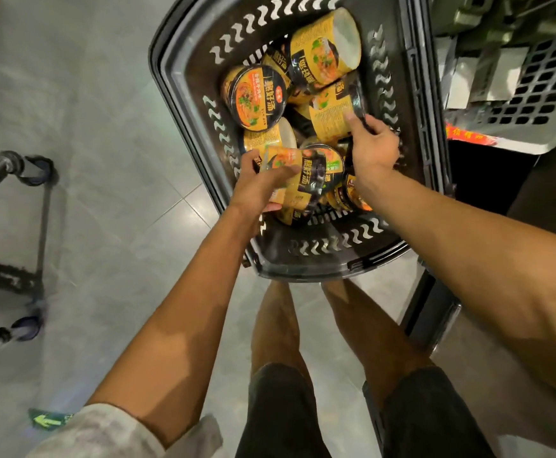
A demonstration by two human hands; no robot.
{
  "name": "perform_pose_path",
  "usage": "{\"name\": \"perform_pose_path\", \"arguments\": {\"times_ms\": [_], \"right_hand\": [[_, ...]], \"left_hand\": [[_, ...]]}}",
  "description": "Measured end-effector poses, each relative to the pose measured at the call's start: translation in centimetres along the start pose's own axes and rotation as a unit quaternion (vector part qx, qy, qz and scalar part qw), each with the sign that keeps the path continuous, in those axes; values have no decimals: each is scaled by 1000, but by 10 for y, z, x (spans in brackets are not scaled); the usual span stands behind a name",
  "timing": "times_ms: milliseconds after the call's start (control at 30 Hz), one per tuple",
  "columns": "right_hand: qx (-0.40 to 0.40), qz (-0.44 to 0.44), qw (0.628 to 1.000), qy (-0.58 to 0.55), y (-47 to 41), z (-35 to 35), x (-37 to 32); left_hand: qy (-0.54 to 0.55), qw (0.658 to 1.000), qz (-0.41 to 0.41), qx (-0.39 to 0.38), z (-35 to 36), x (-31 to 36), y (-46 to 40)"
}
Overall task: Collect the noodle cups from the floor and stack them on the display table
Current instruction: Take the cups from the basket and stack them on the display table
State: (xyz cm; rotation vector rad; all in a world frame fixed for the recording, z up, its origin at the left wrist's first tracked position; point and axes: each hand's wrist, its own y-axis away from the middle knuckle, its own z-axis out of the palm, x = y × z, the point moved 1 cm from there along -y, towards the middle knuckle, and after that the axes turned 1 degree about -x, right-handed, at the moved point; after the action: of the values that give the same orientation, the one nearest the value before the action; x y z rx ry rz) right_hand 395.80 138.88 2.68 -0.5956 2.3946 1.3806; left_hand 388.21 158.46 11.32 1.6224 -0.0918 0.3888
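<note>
downward, from head height, the view takes in a pale tiled floor (104,133), two bare forearms and a dark basket of noodle cups. at the far left stands part of a metal trolley frame (35,226) on small wheels, and near the bottom left corner a green arrow sticker (47,421) lies on the floor.

the left hand (260,186) reaches into the near end of the dark plastic basket (303,272), its fingers (281,173) curled over a yellow and black noodle cup (303,173) that lies on its side, thumb under it (the cup rests among others, so whether it is lifted clear cannot be told). further into the basket a second cup (258,97) tilts with its printed lid facing up, and a third cup (324,47) lies at the far end with its pale base toward the camera. more cups are heaped between and beneath these.

the right hand (374,143) grips the black rim of another cup on its side (333,110), thumb on its yellow wall, the other fingers wrapped round the rim.

right of the basket sits a pale grey lattice crate (534,87) with a red and yellow label (465,135) at its edge. the person's bare legs and dark shorts (336,418) fill the bottom.
</note>
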Motion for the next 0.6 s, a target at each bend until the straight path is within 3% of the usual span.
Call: {"name": "perform_pose_path", "arguments": {"times_ms": [100, 200, 367, 600], "right_hand": [[6, -16, 1000, -7, 14, -16, -5], [-19, -42, 999, -23, 32, -35, -9], [-140, -60, 985, -77, 70, -79, -10], [-282, -55, 945, -159, 138, -146, -31]], "left_hand": [[67, 997, -4, -42, -7, 9, 14], [151, 988, 17, -23, -14, 16, 28], [257, 964, 63, 18, -24, 25, 54], [301, 950, 79, -11, -11, 50, 121]]}}
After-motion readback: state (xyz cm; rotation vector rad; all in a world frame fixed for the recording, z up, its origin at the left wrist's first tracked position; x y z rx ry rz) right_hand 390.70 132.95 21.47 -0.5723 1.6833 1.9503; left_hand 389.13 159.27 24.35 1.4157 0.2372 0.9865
